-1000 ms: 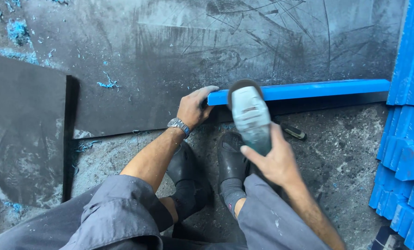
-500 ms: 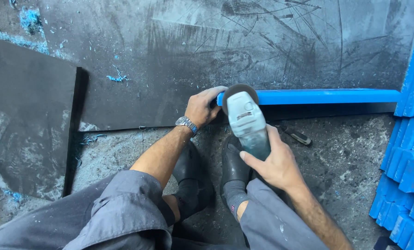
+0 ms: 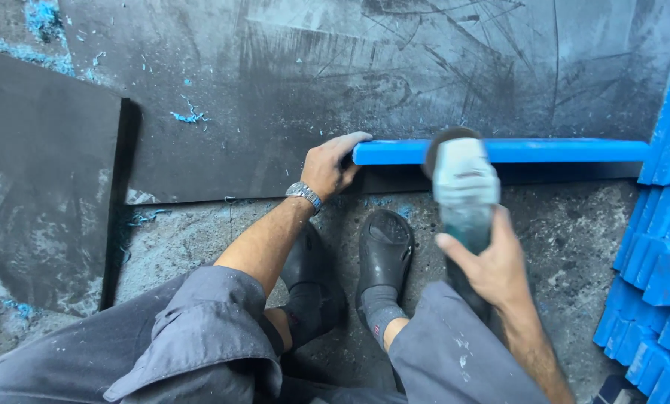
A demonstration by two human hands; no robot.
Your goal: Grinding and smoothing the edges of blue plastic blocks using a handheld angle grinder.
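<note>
1. The landmark is the blue strip, a long narrow piece lying flat on the lower edge of a large dark scratched sheet. Its long axis runs left to right across the view; its left end is square-cut, its right end meets a stack of blue pieces.
2. Left hand: closed over the strip's left end, fingers curled on top and pressing it down. A metal wristwatch sits on that wrist.
3. Right hand: wrapped firmly around the body of an angle grinder. The grinder's long axis runs from the hand towards the strip, head pointing away from the person; its disc end meets the strip left of the strip's middle. The disc is blurred.
4. Edges and room: beyond the strip the dark sheet lies open and unobstructed. To the strip's left a second dark slab lies with a gap between it and the sheet. On the strip's near side, the sheet's edge drops to rough concrete floor, where two black shoes stand close below the strip.
5. Containers: none visible. Blue shavings lie loose on the sheet, above and left of the strip.
</note>
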